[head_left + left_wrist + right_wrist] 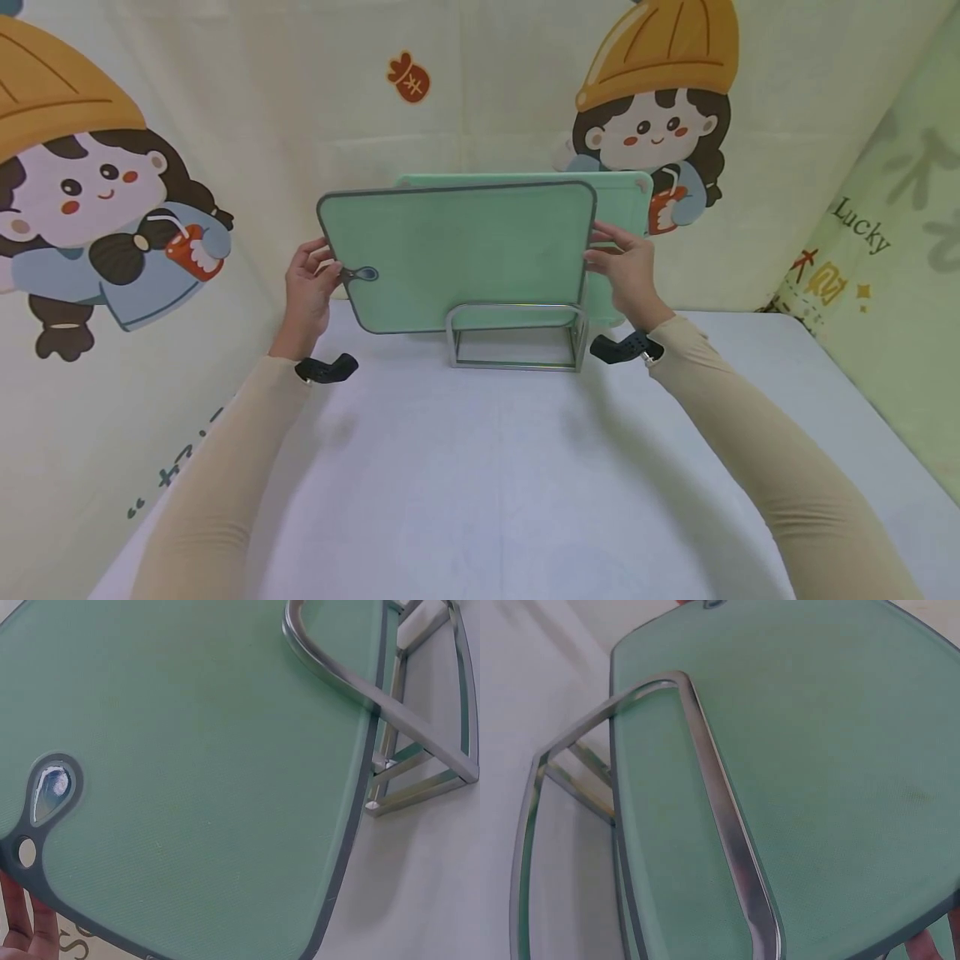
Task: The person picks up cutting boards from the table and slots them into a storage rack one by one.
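Observation:
A green cutting board (465, 250) with a dark grey rim stands on its long edge, held by its two short ends. My left hand (309, 287) grips the left end beside a grey teardrop-shaped handle inset (52, 791) with a small hole. The right end is pinched between thumb and fingers of my right hand (626, 271). Its lower edge lies behind the front loop of a silver metal rack (517, 364), above the rack's base bars, and reaches well past the rack on the left. A second, paler green board (626, 200) stands behind, mostly hidden.
The rack sits toward the back of a white table (480, 475). Behind it hangs a pale cloth backdrop (495, 92) with cartoon figures, and another printed cloth (900, 333) borders the right side. Dark straps (327, 368) are around both wrists.

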Tool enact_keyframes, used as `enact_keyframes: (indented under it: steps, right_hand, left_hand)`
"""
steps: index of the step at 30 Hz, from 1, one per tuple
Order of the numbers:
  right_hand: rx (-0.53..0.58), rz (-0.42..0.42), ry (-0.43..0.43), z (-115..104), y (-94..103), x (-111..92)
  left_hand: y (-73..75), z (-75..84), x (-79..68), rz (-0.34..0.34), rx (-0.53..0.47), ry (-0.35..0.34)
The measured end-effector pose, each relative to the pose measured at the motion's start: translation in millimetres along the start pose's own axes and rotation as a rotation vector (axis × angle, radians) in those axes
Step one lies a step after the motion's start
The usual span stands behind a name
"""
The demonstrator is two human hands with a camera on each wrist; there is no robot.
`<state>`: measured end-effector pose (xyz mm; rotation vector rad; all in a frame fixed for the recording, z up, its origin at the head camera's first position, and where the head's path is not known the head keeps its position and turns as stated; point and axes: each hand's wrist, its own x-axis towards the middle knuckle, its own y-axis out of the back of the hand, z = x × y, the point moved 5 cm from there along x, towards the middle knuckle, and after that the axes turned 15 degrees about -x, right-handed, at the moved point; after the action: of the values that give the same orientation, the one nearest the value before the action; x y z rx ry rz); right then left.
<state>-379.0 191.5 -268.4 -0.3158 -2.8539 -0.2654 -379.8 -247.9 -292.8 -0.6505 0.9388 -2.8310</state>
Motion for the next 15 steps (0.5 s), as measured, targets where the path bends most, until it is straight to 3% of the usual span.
enact_keyframes:
  steps: [6,15]
  right_hand:
    - [0.028,0.004,0.005,0.4,7.6,0.2]
    - [-0.013,0.005,-0.012,1.6,19.3,-0.7]
  left_hand:
    - [-6.3,-4.4,0.0,-0.024,0.031,-0.010]
    - [-16.3,-12.0,0.4,-0.049,-0.011,-0.012]
